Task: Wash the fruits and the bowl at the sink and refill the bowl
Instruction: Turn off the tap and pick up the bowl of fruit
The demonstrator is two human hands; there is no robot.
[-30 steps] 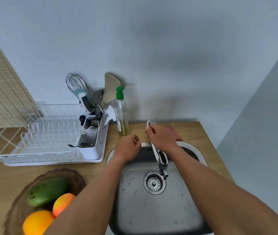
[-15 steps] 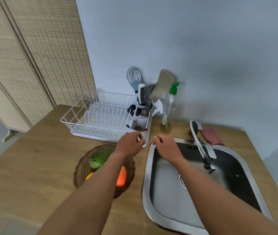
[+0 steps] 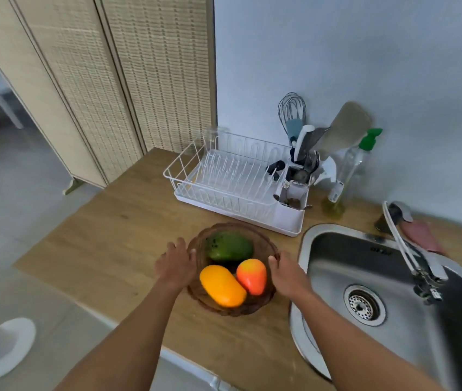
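Note:
A brown woven bowl stands on the wooden counter, left of the steel sink. In it lie a green fruit, a yellow-orange fruit and a red-orange fruit. My left hand is at the bowl's left rim with fingers spread and the thumb against the rim. My right hand is at the right rim, thumb on the edge. Neither hand has closed around the bowl.
A faucet reaches over the sink from the back right, with a pink sponge behind it. A white dish rack with utensils and a soap bottle stand behind the bowl. The counter's front edge runs just below my arms.
My right hand left the faucet, and both hands moved left from the sink's edge to either side of the bowl. My view swung left and down onto the bowl.

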